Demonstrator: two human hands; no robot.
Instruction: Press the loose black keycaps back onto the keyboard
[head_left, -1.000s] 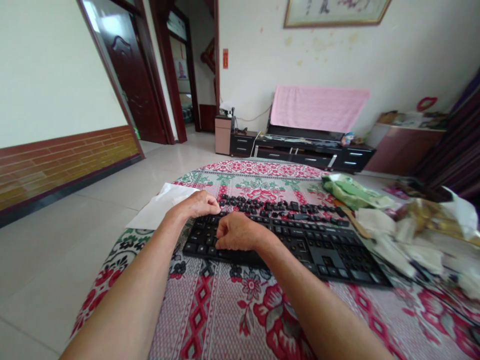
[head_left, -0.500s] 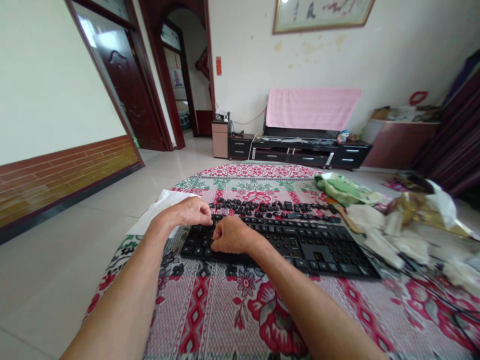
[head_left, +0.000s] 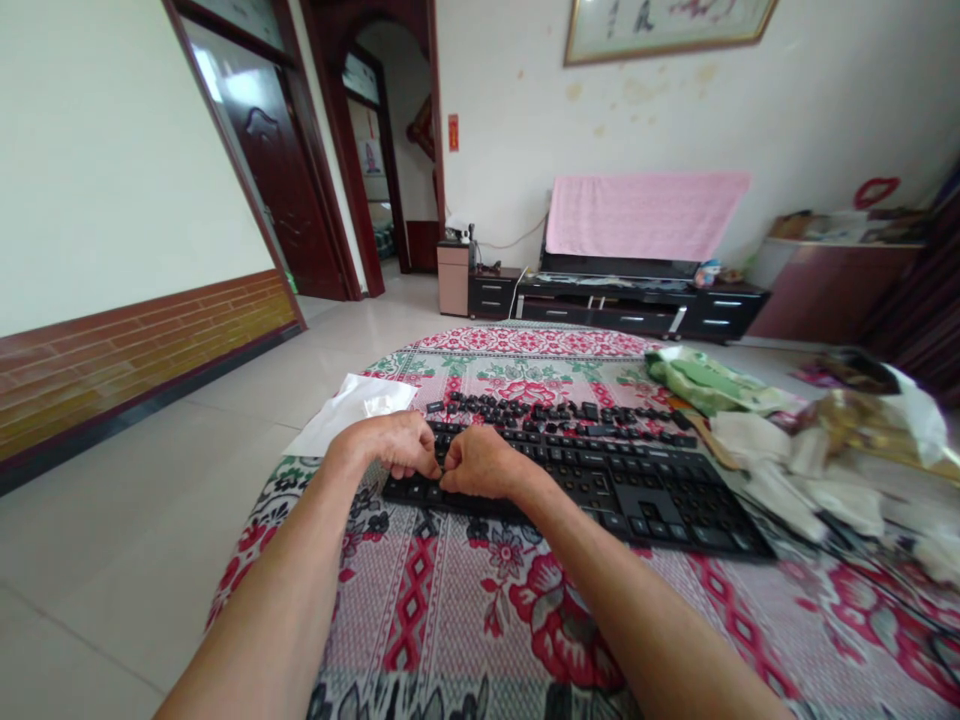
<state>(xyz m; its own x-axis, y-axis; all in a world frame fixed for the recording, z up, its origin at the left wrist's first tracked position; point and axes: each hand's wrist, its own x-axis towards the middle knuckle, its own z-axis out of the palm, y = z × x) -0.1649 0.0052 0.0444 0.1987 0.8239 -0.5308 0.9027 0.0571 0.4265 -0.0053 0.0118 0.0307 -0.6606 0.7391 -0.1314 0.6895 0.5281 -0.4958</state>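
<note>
A black computer keyboard (head_left: 652,490) lies on the flowered tablecloth, with many of its keys off and bare sockets showing. Over its left end, my left hand (head_left: 405,443) has its fingers pinched together, close to the keys. Right beside it, my right hand (head_left: 480,462) is also closed, fingertips down at the keyboard. The two sets of fingertips almost meet. Whatever sits between them is too small and hidden to make out. Behind the keyboard runs a band of loose black keycaps (head_left: 555,412), spread along its back edge.
White paper (head_left: 330,420) lies to the left under a small clear packet. On the right are a green plastic package (head_left: 712,382), crumpled white cloths or tissues (head_left: 772,480) and a dark cable (head_left: 885,575). A low TV cabinet (head_left: 570,305) stands across the room.
My left hand has moved down and toward my right hand, so their fingertips now nearly touch over the keyboard. The whole view has shifted slightly, with things appearing further right.
</note>
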